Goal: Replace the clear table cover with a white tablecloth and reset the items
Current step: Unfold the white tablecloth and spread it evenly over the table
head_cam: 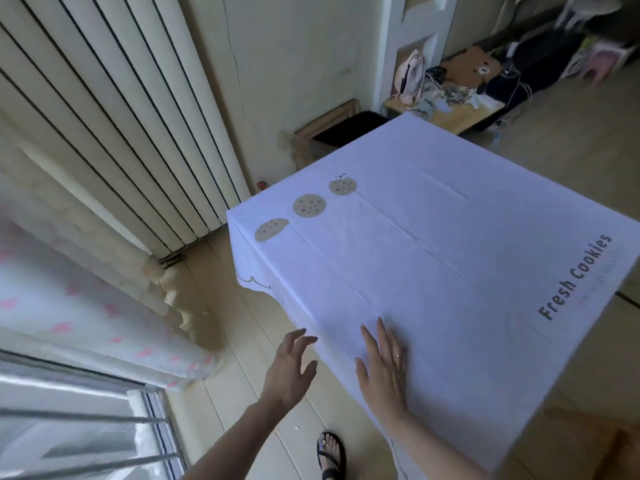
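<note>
While the white tablecloth (433,237) covering the table is being pressed at the table's near edge by the flat-fingered right hand (382,370), with the open-fingered, empty left hand (291,370) just off that edge, skewing by a one-sided push is being risked.

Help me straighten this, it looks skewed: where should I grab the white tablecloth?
Pinch the hanging flap of the white tablecloth near the left hand, coming from the left. It drapes free there; the top lies flat under the right hand, offering no hold.
</note>
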